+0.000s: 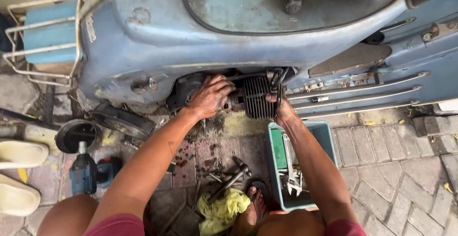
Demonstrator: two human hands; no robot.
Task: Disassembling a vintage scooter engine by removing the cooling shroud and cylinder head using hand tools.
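Head view: my left hand [211, 96] closes greasy fingers on the engine casing beside the finned cylinder [260, 97] under the blue scooter [157, 40]; whether my right hand [282, 108] grips I cannot tell. I judge the cylinder heavy, rigid, oil-slick; hold the fins.

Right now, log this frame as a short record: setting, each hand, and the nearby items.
setting: person crouched on brick paving beside a worn blue scooter
left hand: left hand, greasy, pressed on the engine next to the finned cylinder
right hand: right hand at the cylinder's right edge, touching dark cables; grip unclear
tool tray: teal tray with wrenches, under the right forearm
ground items: hammer, yellow rag, blue power tool, loose round cover
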